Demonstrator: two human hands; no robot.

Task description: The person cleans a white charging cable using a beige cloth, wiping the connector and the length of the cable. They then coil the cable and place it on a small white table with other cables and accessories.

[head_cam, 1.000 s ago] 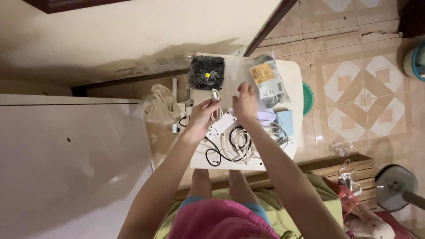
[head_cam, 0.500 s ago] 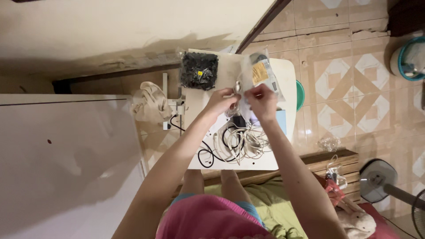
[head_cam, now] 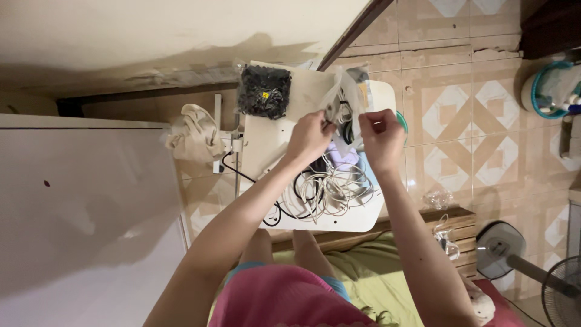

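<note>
Left hand (head_cam: pixel 310 136) & right hand (head_cam: pixel 380 134) both pinch a clear plastic bag (head_cam: pixel 344 103), fingers clamped on it. Below: tangled white cables (head_cam: pixel 336 191) on white table (head_cam: pixel 266 139), black bag (head_cam: pixel 263 91) at far left.

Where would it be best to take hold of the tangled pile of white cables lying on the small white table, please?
Grip the white cable pile at its bunched middle, coming straight down from above. The loops lie flat on the table and spread outward, so the centre probably gathers most strands. The near side is free; both the left hand and right hand are raised above its far edge with a clear bag.
</note>
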